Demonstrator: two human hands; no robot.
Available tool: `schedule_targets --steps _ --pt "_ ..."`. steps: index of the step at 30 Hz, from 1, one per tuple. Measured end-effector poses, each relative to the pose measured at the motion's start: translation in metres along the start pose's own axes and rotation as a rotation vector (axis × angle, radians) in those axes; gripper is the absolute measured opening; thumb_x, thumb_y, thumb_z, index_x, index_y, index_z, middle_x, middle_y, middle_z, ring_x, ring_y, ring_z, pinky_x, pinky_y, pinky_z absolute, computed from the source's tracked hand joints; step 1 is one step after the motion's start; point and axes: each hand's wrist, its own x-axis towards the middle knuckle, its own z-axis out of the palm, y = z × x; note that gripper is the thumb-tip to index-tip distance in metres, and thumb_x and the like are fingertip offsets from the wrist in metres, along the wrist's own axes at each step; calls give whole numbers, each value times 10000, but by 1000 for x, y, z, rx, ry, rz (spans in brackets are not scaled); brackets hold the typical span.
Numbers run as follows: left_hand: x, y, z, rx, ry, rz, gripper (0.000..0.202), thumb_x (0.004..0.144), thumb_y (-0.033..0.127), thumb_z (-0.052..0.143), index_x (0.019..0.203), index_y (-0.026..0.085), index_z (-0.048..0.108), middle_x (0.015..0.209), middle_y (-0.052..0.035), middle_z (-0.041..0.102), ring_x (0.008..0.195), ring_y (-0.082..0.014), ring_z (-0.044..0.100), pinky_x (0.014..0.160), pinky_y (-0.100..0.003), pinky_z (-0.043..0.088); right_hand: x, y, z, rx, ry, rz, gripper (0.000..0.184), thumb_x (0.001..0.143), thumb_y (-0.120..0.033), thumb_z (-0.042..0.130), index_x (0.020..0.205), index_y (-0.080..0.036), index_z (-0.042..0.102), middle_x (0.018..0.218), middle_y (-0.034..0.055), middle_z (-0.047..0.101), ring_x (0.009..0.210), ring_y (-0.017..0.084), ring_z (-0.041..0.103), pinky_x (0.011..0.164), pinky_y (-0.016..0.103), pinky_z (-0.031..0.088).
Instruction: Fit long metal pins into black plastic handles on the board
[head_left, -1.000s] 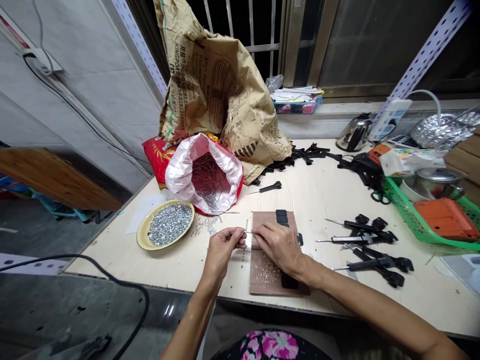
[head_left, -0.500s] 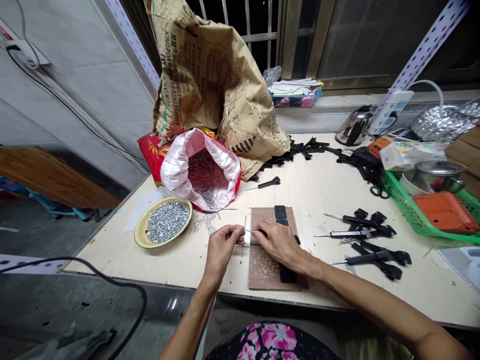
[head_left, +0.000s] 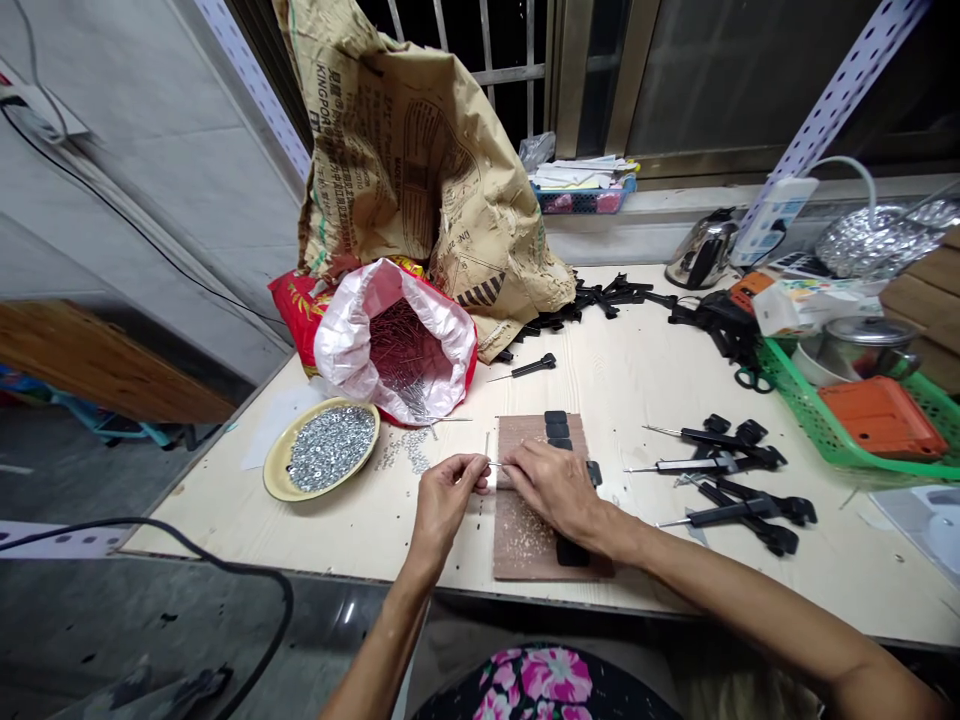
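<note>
My right hand rests over a brown board dusted with pale crumbs, fingers closed round a black-handled tool that the hand mostly hides. Its thin metal rod points left. At that rod's tip my left hand is pinched closed; any small part between thumb and finger cannot be made out. Black pads lie on the board. To the left, a cream bowl holds small silvery metal pieces, with more loose ones scattered beside it.
Behind the bowl stands an open red-and-white bag of thin metal rods, before a big brown paper sack. Several black-handled tools lie at right. Farther right are a green basket, a kettle and scissors.
The whole view has shifted slightly left. Both hands keep nearly the same pose at the rod, with the black end by the right hand showing a little more.
</note>
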Motion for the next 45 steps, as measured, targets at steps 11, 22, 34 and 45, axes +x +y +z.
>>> schedule_targets --steps 11,22,34,45 --pt "-1 2 9 -64 -99 -62 293 691 420 702 709 127 697 608 -21 635 547 -124 557 568 -221 443 -8 4 -1 9 -53 58 233 954 -270 404 824 -180 575 790 27 599 690 126 567 597 237 365" --pt "2 6 10 -11 -110 -46 274 712 396 689 700 122 689 580 -5 616 545 -112 548 565 -209 440 -10 7 3 -88 2 6 190 940 -210 420 865 -182 592 821 40 581 704 133 548 597 240 362" --pt "2 -3 29 12 -178 -68 406 764 500 596 835 117 712 704 -45 662 592 -133 573 574 -253 485 -25 37 -12 238 -45 144 169 937 -297 462 983 -231 610 947 18 570 801 125 571 678 230 441" --pt "-4 -44 53 828 -121 477 522 933 395 336 1346 92 435 1436 -145 401 1382 -280 234 1104 -495 268 -20 111 -25 -120 -120 -69 207 954 -249 433 879 -174 611 871 43 575 818 149 475 588 228 348"
